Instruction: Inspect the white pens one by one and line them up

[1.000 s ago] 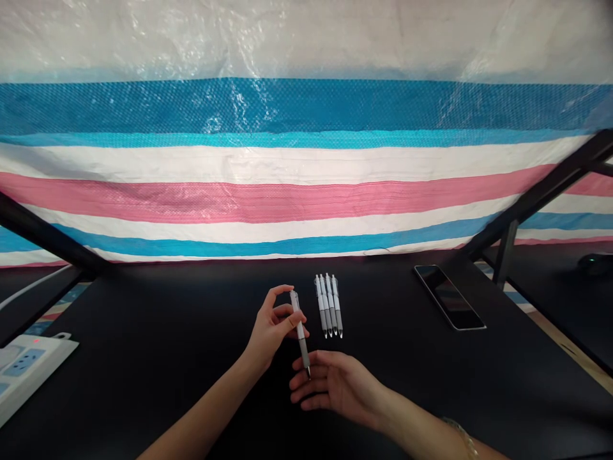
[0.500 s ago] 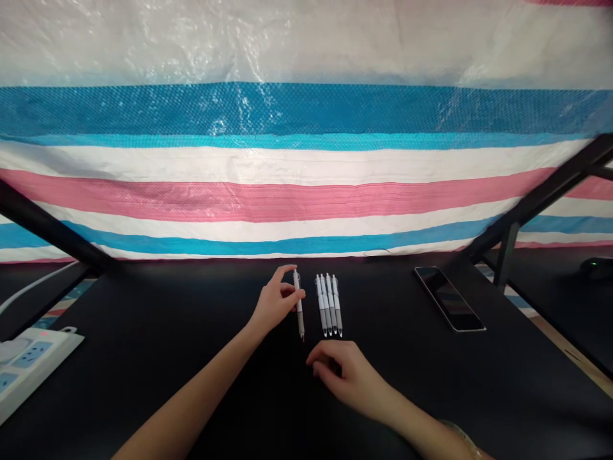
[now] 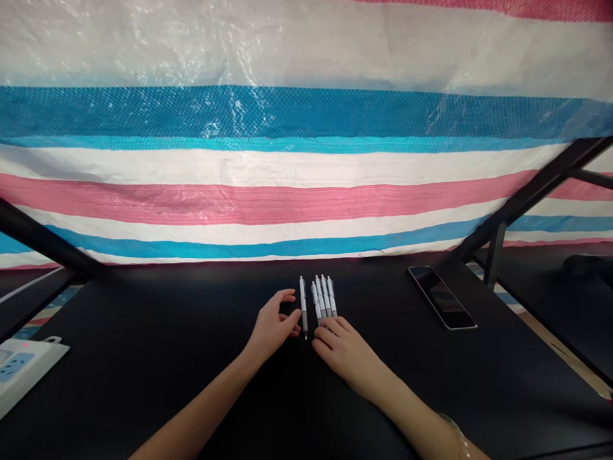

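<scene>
single pen [image 3: 303, 305] lies on the black table [image 3: 143, 332], just left of the row of four pens [image 3: 324, 295] | left hand [image 3: 272, 326] loosely spread, fingertips against the single pen's lower half, gripping nothing | right hand [image 3: 342, 350] flat, palm down, fingers resting on the row's near ends | phone [image 3: 441, 297] well to the right

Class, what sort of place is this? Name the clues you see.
Probably a makeshift work desk: a black table with pens, a phone and a power strip, backed by a striped tarp.

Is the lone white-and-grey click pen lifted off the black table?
No, the white-and-grey click pen lies flat on the black table by the left hand.
</scene>
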A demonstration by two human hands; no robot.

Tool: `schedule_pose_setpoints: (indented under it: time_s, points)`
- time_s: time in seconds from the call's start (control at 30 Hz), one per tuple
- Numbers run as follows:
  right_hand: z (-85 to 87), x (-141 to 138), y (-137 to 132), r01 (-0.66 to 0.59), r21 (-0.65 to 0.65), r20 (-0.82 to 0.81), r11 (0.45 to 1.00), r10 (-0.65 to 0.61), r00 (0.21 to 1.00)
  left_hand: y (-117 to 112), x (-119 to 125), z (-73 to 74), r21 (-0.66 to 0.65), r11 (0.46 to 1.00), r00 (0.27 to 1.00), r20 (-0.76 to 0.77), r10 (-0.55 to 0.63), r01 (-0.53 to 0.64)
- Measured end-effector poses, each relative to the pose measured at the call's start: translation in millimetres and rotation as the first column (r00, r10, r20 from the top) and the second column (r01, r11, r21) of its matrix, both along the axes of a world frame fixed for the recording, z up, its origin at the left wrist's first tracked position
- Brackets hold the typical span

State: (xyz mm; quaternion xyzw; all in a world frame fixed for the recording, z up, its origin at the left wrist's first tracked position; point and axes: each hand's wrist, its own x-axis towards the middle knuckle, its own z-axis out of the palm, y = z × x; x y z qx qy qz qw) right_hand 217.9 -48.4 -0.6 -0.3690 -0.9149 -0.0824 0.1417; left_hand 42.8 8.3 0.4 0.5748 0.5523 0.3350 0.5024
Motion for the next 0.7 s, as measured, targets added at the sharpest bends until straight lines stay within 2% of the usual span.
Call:
schedule_pose_setpoints:
  time_s: [0.13,0.23,0.3,0.4,0.47,0.5,0.57,0.63,0.7]
  points:
    - [7.6,2,-2,-0.083,-0.013,-0.054,0.996,0.082,0.995,-23,-5,2.3,-0.076,0.996,0.989,0.138,0.056,-0.046]
    - [12.6,5,-5,-0.063,-0.039,-0.315,0.997,0.047,0.948,-26,-6,6.6,-0.071,0.994,0.970,0.222,0.094,-0.080]
    - [15.6,7,-8,-0.003,-0.055,-0.516,0.998,-0.026,0.856,-24,-8,10.7,-0.082,0.993,0.957,0.272,0.101,-0.082]
    - [17.3,8,-14,0.085,-0.083,-0.745,0.993,-0.119,0.657,-22,-11,15.9,-0.190,0.981,0.936,0.333,0.111,-0.049]
    - [15.2,6,-20,0.073,-0.116,-0.835,0.991,-0.137,0.533,-22,-12,17.2,-0.294,0.955,0.913,0.398,0.089,0.035]
    - [13.3,4,-23,0.035,-0.134,-0.854,0.990,-0.133,0.503,-22,-12,17.1,-0.338,0.937,0.894,0.441,0.080,0.083]
    - [9.0,0,-29,-0.050,-0.145,-0.851,0.988,-0.099,0.515,-21,-12,15.4,-0.392,0.910,0.841,0.531,0.103,0.137]
    - [6.7,-6,-36,-0.115,-0.169,-0.829,0.979,-0.078,0.554,-19,-13,12.9,-0.406,0.908,0.785,0.595,0.174,0.106]
    - [7.8,-13,-41,-0.193,-0.297,-0.820,0.935,-0.146,0.554,-16,-16,11.1,-0.390,0.920,0.743,0.628,0.232,0.043]
